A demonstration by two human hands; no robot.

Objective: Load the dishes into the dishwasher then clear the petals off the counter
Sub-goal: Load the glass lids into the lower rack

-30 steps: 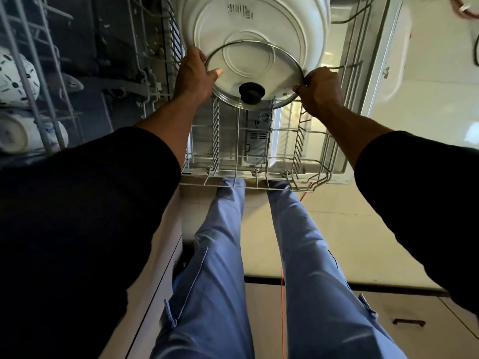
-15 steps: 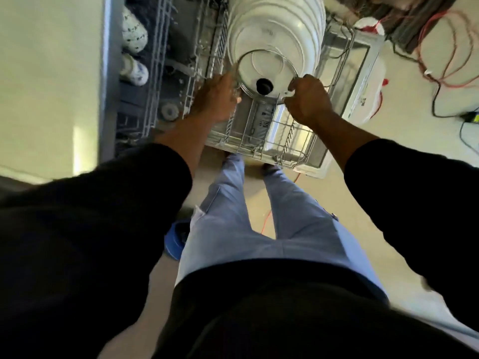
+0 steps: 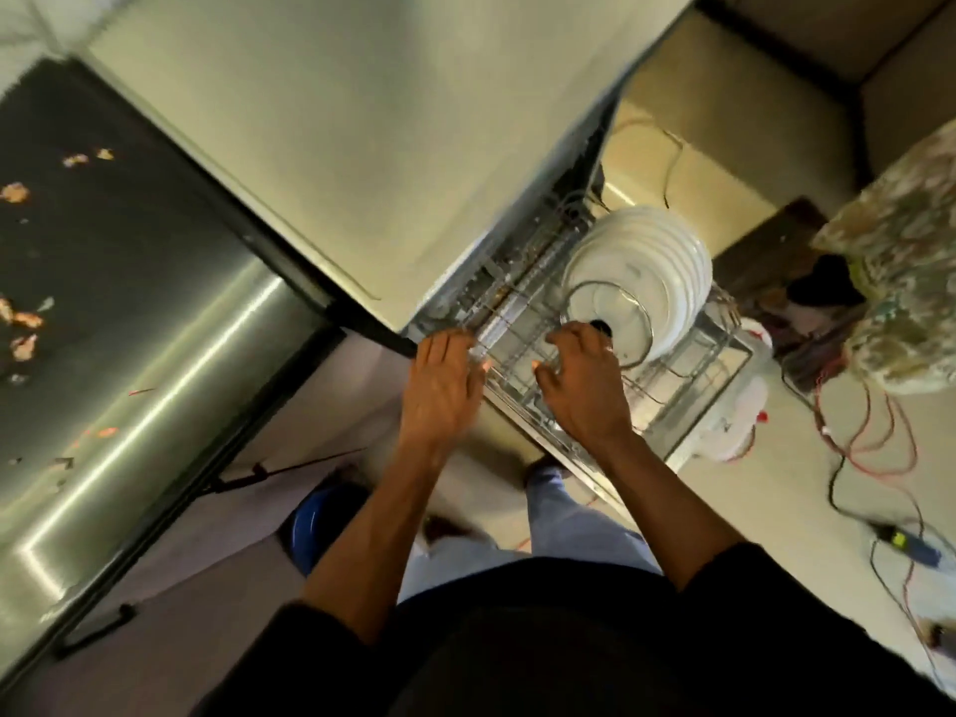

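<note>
The glass lid [image 3: 615, 307] is standing on edge in the lower rack [image 3: 688, 354], leaning against a row of white plates [image 3: 667, 261] at the rack's far end. The right hand [image 3: 584, 390] is hovering over the rack with its fingers loosely spread and holding nothing, fingertips beside the lid's knob. The left hand [image 3: 445, 385] is lying flat and open-fingered along the rack's left edge. Orange petals [image 3: 23, 193] are lying scattered along the left edge of the dark counter [image 3: 155, 282].

Nothing readable here tbh. There's a tiny dark mark on the front white plate [image 3: 641, 261], up around 1 o'clock in the frame, but it's way too blurred to make out.
</note>
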